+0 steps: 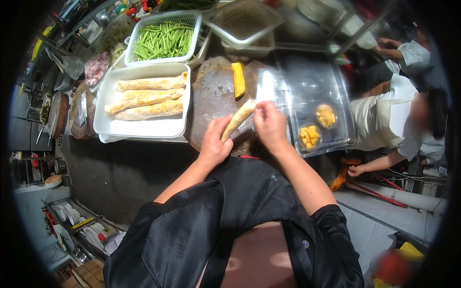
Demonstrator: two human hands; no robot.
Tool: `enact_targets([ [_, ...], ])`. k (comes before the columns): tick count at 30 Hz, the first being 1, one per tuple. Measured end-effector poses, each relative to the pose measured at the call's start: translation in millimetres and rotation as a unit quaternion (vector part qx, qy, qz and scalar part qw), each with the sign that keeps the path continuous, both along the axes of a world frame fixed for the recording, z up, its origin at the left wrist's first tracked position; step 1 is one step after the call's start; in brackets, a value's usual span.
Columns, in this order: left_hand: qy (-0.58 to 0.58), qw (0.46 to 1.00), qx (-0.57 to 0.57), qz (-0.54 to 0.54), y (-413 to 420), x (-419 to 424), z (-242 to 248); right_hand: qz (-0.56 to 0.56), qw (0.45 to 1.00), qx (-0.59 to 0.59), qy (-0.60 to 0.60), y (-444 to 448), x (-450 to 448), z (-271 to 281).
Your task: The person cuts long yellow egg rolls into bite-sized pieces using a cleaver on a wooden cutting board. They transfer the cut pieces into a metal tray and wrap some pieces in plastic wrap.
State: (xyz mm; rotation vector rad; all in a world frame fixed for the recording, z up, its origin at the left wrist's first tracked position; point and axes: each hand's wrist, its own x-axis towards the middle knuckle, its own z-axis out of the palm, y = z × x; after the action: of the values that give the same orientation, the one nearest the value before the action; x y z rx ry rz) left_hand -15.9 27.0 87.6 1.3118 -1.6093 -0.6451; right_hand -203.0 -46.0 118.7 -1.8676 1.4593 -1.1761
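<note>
My left hand [216, 140] grips the lower end of a pale yellow roll [238, 120] that looks wrapped in film. At its upper end, the fingers of my right hand [268, 124] pinch the roll or its wrapping. Both hands are over a round, dark, wet-looking chopping block [212, 90]. On the block, just above the roll, lies a bright yellow stick of food [238, 81]. Left of the block, a white plastic tub [144, 130] holds several similar pale rolls. To the right, two small clear cups [326, 116] of yellow chunks stand on a clear plastic tray [309, 66].
A white basket of green beans [164, 40] stands behind the tub, with empty-looking stacked baskets [243, 23] beside it. At the left are raw meat pieces [96, 68] and a cleaver [83, 109] on another round board. Co-workers [381, 108] stand at the right, one arm reaching low beside the counter.
</note>
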Motion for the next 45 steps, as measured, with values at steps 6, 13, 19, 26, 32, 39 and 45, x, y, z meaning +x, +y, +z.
enact_targets([
  [6, 0.001, 1.0, 0.003, 0.012, -2, -2, 2, -0.002, 0.999, 0.015, 0.035, 0, -1, 7],
  [13, 0.016, 0.999, 0.05, 0.007, -6, 1, 0, 0.044, 0.989, 0.129, -0.052, 1, 0, 15],
  [19, -0.037, 0.999, 0.034, 0.007, -8, 0, 2, 0.171, 0.852, 0.384, -0.311, 3, -6, 26],
  [26, 0.144, 0.972, 0.179, -0.039, -15, -4, 4, 0.147, 0.801, 0.407, -0.414, 8, -4, 19],
  [32, 0.182, 0.956, 0.229, -0.022, -11, -7, 1, 0.105, 0.943, 0.299, -0.102, 6, 4, 0],
  [39, 0.275, 0.924, 0.248, -0.089, -21, 4, -11, 0.11, 0.932, 0.29, -0.186, 6, 11, 0],
  [45, 0.409, 0.858, 0.295, -0.093, -22, 11, -16, 0.086, 0.828, 0.353, -0.428, 0, 6, 12],
])
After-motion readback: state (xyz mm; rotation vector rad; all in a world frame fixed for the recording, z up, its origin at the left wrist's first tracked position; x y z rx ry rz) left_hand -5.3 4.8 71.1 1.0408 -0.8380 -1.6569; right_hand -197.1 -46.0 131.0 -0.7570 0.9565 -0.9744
